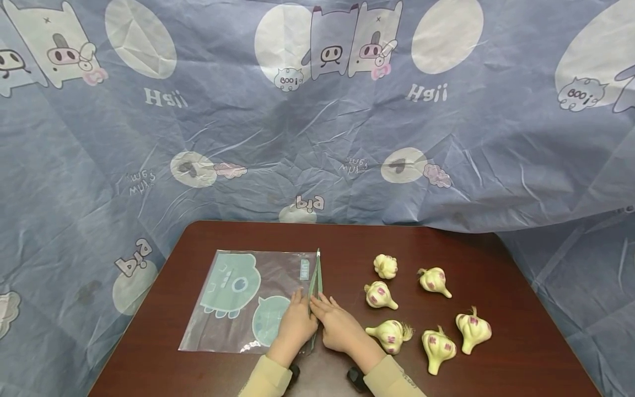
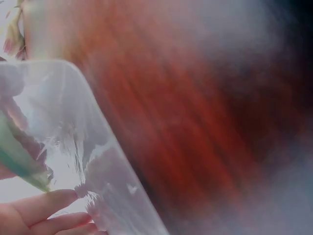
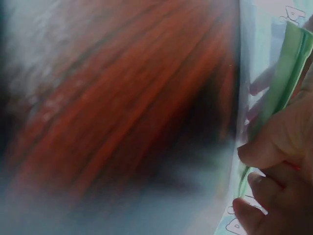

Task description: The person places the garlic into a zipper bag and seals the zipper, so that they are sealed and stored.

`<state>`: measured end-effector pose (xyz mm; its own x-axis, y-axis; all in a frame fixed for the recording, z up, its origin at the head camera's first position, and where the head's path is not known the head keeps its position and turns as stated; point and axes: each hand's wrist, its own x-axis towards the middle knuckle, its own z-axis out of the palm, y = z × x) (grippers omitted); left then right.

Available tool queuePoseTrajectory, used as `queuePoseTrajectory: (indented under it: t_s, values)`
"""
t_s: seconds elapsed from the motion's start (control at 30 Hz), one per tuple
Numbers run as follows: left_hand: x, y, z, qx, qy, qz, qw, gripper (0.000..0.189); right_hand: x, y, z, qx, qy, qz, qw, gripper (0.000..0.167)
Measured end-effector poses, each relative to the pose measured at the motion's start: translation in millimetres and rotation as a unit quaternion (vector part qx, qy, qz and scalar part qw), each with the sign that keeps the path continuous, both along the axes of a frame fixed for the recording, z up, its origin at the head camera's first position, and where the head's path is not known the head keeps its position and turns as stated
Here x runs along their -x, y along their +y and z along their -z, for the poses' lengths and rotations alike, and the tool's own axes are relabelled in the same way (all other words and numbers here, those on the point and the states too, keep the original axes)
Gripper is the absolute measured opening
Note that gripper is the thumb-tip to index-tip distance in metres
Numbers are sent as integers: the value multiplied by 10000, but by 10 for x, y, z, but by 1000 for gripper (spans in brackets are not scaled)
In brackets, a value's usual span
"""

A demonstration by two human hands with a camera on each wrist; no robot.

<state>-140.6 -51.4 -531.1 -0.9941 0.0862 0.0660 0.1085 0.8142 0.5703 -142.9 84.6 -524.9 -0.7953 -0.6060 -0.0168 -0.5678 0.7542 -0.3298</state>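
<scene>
A clear zip bag (image 1: 283, 264) with pale green cartoon prints lies flat on the table, its green zip strip (image 1: 318, 270) along the right side. That strip's two sides stand apart at the far end. My left hand (image 1: 297, 324) lies over the bag's right part and holds the mouth, its fingers (image 2: 46, 205) against clear plastic in the left wrist view. From the other side my right hand (image 1: 341, 325) pinches the strip between thumb and fingers, as the right wrist view shows. The left thumb is mostly hidden.
Several garlic bulbs lie to the right of the hands, the closest garlic bulb (image 1: 389, 335) beside my right wrist. The brown table (image 1: 342, 240) ends at the back against a blue printed cloth (image 1: 297, 127). A dark wrist device (image 1: 356, 379) sits under the right cuff.
</scene>
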Motion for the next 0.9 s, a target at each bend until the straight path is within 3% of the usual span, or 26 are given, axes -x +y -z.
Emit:
queuePoseTrajectory:
  t_s: [0.3, 0.63, 0.77, 0.9]
  values:
    - [31, -11, 54, -49, 830, -403, 9957, 32, 15, 29, 37, -222, 510, -300, 9980, 54]
    - [23, -27, 74, -212, 959, -670, 9929, 16, 28, 41, 44, -392, 286, -198, 9986, 45]
    - [15, -62, 2, -375, 900, -969, 9905, 13, 30, 37, 41, -283, 78, -87, 9995, 45]
    - [-12, -150, -141, -543, 833, -1168, 9882, 17, 34, 42, 48, -155, -19, -11, 9999, 46]
